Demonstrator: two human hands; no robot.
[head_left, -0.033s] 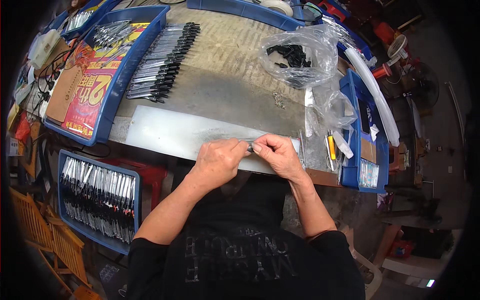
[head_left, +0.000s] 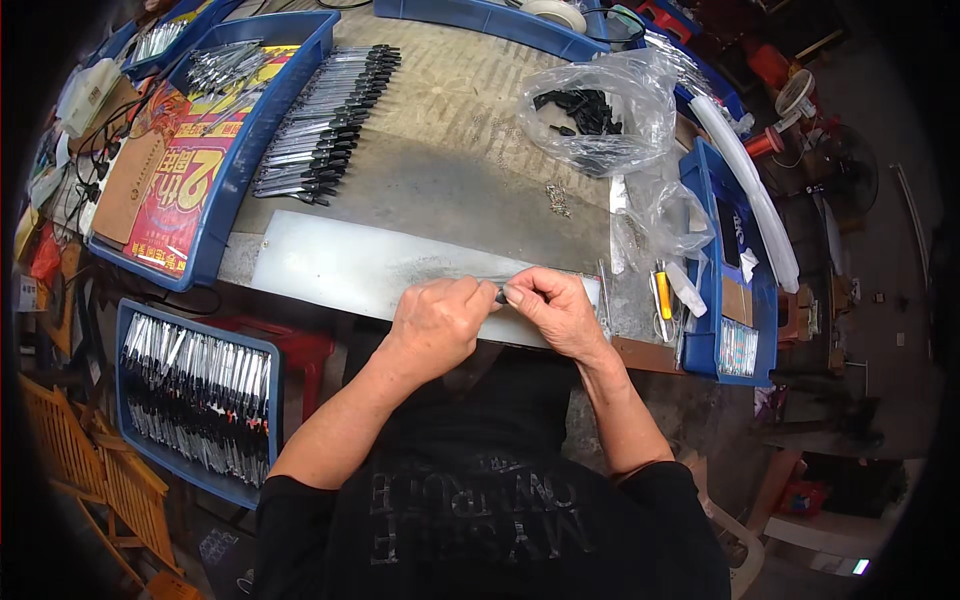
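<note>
My left hand (head_left: 437, 322) and my right hand (head_left: 554, 309) meet over a whitish sheet (head_left: 335, 262) at the table's near edge. Between their fingertips is a small dark piece (head_left: 501, 296), mostly covered by the fingers, so its kind does not show. Both hands are closed, thumbs and forefingers pinched together. Beyond the sheet to the left, a long row of clear pens with black ends (head_left: 325, 125) lies on the table. Small metal bits (head_left: 558, 200) sit in a little heap, with a plastic bag of black parts (head_left: 590, 112) behind them.
A blue tray (head_left: 208, 235) with loose pen parts and printed card stands at the left. Below it, another blue tray (head_left: 277, 400) is filled with pens. At the right are a yellow-handled tool (head_left: 662, 294) and a blue bin (head_left: 706, 340).
</note>
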